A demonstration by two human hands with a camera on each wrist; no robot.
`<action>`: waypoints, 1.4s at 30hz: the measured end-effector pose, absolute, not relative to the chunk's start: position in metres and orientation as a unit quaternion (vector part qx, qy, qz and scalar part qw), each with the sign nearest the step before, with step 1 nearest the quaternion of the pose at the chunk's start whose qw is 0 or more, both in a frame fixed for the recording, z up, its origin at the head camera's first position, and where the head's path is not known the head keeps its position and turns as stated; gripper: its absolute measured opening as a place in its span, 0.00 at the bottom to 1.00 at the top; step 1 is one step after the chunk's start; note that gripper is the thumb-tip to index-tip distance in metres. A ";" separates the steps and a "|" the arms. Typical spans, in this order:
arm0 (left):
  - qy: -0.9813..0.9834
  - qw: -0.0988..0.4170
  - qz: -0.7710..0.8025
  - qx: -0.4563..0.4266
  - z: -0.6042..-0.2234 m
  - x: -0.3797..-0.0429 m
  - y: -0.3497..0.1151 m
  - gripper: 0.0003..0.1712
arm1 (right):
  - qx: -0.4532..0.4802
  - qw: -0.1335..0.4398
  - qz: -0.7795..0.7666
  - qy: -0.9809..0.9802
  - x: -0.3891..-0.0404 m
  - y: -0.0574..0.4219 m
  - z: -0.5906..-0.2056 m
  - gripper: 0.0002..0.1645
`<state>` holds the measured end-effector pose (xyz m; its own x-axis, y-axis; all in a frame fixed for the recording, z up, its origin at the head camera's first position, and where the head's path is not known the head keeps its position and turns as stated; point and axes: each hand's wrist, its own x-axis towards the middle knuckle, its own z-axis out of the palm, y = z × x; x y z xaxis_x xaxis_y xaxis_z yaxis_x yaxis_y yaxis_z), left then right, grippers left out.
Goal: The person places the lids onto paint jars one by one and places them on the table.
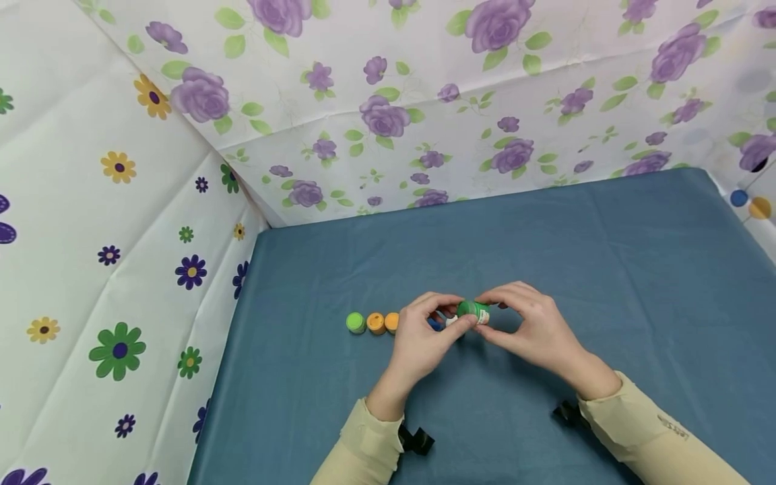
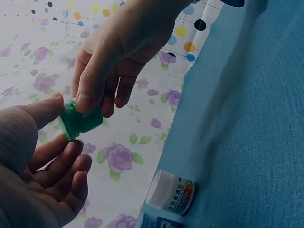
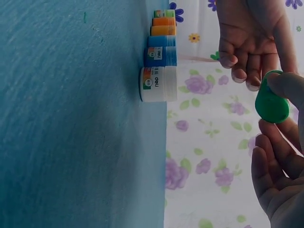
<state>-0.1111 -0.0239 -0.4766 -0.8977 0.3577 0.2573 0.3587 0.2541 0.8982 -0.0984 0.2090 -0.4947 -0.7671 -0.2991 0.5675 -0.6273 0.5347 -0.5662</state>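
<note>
A small green paint jar (image 1: 473,310) is held up above the table between both hands, tilted on its side. My left hand (image 1: 421,337) pinches the lid end with thumb and fingers. My right hand (image 1: 536,330) grips the other end, its thumb over part of the label. In the left wrist view the jar (image 2: 80,119) shows its ridged lid toward the left thumb. The right wrist view shows the jar's (image 3: 273,105) round green end. Just behind the hands, a white paint jar (image 2: 170,192) stands on the table, mostly hidden in the head view.
Several paint jars stand in a row on the blue cloth (image 1: 291,404): light green (image 1: 356,322), orange (image 1: 376,323), yellow-orange (image 3: 163,31), light blue (image 3: 161,41), dark blue (image 3: 160,56), and the white one. Flowered sheets (image 1: 339,135) hang behind and to the left.
</note>
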 end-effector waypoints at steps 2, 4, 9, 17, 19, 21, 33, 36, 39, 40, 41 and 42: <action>-0.792 0.002 -0.564 -0.235 -0.478 -0.111 -0.024 0.16 | 0.272 0.211 0.393 -0.853 -0.098 0.208 -0.496 0.30; -0.792 0.003 -0.559 -0.248 -0.479 -0.111 -0.025 0.17 | 0.270 0.215 0.390 -0.854 -0.098 0.208 -0.496 0.31; -0.793 -0.005 -0.542 -0.277 -0.478 -0.113 -0.027 0.19 | 0.266 0.215 0.391 -0.855 -0.098 0.207 -0.497 0.31; -0.797 -0.001 -0.536 -0.278 -0.476 -0.118 -0.029 0.37 | 0.253 0.201 0.398 -0.859 -0.100 0.207 -0.498 0.30; -0.800 0.006 -0.541 -0.259 -0.477 -0.119 -0.028 0.36 | 0.252 0.201 0.397 -0.859 -0.101 0.206 -0.498 0.29; -0.804 0.011 -0.544 -0.241 -0.477 -0.119 -0.028 0.32 | 0.252 0.202 0.396 -0.860 -0.101 0.205 -0.499 0.29; -0.813 0.001 -0.540 -0.218 -0.477 -0.114 -0.029 0.17 | 0.252 0.200 0.395 -0.860 -0.099 0.200 -0.499 0.28; -0.812 0.003 -0.535 -0.233 -0.477 -0.115 -0.030 0.17 | 0.250 0.198 0.394 -0.862 -0.099 0.200 -0.499 0.28; -0.806 0.003 -0.530 -0.263 -0.477 -0.117 -0.031 0.19 | 0.246 0.195 0.393 -0.864 -0.099 0.200 -0.499 0.28; -0.804 0.002 -0.529 -0.273 -0.477 -0.117 -0.032 0.21 | 0.245 0.195 0.394 -0.864 -0.099 0.200 -0.499 0.28; -0.801 0.002 -0.529 -0.282 -0.477 -0.117 -0.033 0.23 | 0.244 0.194 0.394 -0.865 -0.099 0.200 -0.499 0.28; -0.797 0.003 -0.530 -0.290 -0.477 -0.117 -0.033 0.26 | 0.243 0.195 0.393 -0.865 -0.098 0.200 -0.499 0.28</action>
